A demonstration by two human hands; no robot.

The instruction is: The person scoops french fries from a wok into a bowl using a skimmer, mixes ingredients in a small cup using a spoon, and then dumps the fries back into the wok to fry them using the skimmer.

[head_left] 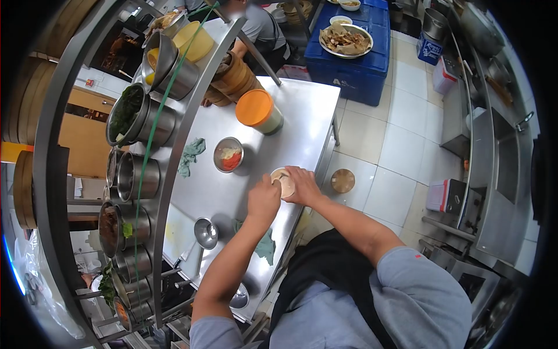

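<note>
Near the table's right edge, I hold a small round tub [287,187] with pale beige content. My right hand [303,185] wraps around its right side. My left hand [264,196] is closed at the tub's left rim; a thin dark shape shows inside the tub, but what those fingers grip is hidden. Just beyond stands a steel bowl [228,155] with red and pale chopped food. An orange-lidded tub [259,111] sits farther back. Green cloths [192,156] lie on the steel table [203,189], and a smaller steel bowl [206,233] is near my left forearm.
A raised steel shelf [192,99] with several metal pots [139,177] runs along the left. Bamboo steamers [233,81] stand at the table's back. A blue cooler [349,64] carries a food bowl [346,41]. A co-worker [261,29] is behind the shelf. A sink [503,157] is right.
</note>
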